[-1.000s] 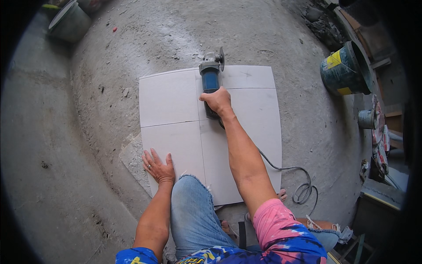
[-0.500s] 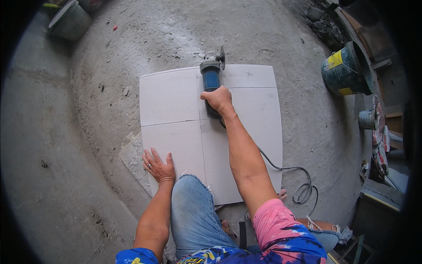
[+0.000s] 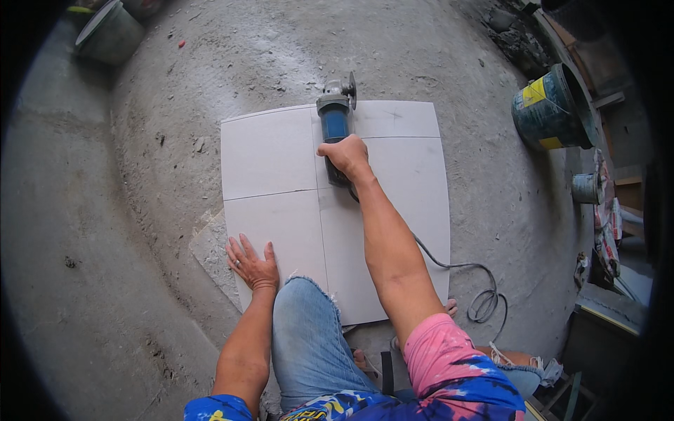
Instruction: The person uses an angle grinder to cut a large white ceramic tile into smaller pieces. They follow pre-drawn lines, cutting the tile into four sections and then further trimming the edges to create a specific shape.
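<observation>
A large white tile (image 3: 270,158) with dark lines drawn across it lies on the floor before me. My right hand (image 3: 346,156) grips the body of a blue and black angle grinder (image 3: 335,125), arm stretched forward. The grinder's disc (image 3: 352,90) stands upright at the tile's far edge; whether it touches cannot be told. My left hand (image 3: 253,265) rests flat with fingers spread on the tile's near left part, a ring on one finger. My knee in torn jeans (image 3: 305,316) is over the near edge of the tile.
The grinder's grey cord (image 3: 484,281) runs over the tile and coils on the concrete floor at right. A dark bucket (image 3: 551,109) and a small can (image 3: 585,188) stand at right, a grey bucket (image 3: 109,35) at far left. A rough slab (image 3: 214,256) pokes out under the tile.
Hardly anything differs. The whole scene sits very slightly higher and further left in view; both hands and the grinder keep their places on the tile.
</observation>
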`<state>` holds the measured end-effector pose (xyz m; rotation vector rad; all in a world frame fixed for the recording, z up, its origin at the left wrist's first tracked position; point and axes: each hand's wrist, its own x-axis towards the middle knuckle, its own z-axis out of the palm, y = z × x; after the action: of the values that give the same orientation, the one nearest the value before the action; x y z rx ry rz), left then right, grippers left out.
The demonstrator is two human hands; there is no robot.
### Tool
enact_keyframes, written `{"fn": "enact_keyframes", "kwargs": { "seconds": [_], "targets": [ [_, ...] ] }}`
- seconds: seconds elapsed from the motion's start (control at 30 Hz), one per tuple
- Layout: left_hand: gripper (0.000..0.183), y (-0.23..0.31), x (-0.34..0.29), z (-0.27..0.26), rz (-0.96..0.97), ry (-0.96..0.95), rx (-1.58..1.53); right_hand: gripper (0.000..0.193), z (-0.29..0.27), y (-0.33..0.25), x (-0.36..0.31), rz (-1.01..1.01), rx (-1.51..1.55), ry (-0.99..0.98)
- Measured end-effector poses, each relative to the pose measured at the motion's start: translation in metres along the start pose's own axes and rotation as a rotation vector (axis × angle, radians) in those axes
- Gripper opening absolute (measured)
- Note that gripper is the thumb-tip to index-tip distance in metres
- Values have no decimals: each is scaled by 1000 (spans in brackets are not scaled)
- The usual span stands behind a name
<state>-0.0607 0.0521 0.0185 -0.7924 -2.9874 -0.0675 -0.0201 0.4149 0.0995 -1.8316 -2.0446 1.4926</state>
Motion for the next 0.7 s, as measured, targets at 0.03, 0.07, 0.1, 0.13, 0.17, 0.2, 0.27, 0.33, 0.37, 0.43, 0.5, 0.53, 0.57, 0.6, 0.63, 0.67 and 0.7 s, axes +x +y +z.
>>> {"fn": "enact_keyframes", "kwargs": {
  "seconds": [0.03,0.07,0.1,0.13,0.17,0.2,0.27,0.33,0.37,0.43,0.5,0.53,0.57,0.6,0.63,0.67,0.7],
  "targets": [
    [80,0,0,0,-1,-1,-4,57,1,0,1,-1,-3,1],
    [80,0,0,0,-2,-1,-9,57,1,0,1,-1,-6,1],
    [80,0,0,0,-3,-2,-13,57,2,0,1,-2,-10,2],
    [80,0,0,0,-5,-3,-9,57,3,0,2,-4,-7,0],
    [80,0,0,1,-6,-3,-5,57,3,1,2,-5,-5,-2],
    [80,0,0,1,-7,-4,-2,58,3,2,2,-7,-3,-3],
    [80,1,0,1,-6,-1,-1,58,2,4,4,-25,-3,-4],
    [80,0,-1,2,-1,-1,-2,58,1,5,4,-32,-7,-7],
    [80,0,-1,2,2,-1,-4,58,1,5,4,-30,-12,-9],
    [80,0,1,1,2,-9,-5,58,1,5,3,-30,-4,-10],
    [80,1,0,-2,-5,-27,-2,57,1,7,3,-30,18,-9],
    [80,1,0,-2,-5,-31,1,57,1,8,3,-35,27,-12],
    [81,2,1,-2,-5,-35,4,56,1,8,3,-39,36,-14],
    [81,2,1,-2,-3,-40,7,56,2,8,1,-43,46,-17],
    [81,2,0,-2,-8,-45,3,56,2,7,0,-40,40,-17],
    [81,2,0,-3,-12,-49,-1,55,2,7,-2,-37,35,-18],
    [81,2,1,-3,-17,-53,-6,55,1,6,-3,-35,30,-17]
  ]
}}
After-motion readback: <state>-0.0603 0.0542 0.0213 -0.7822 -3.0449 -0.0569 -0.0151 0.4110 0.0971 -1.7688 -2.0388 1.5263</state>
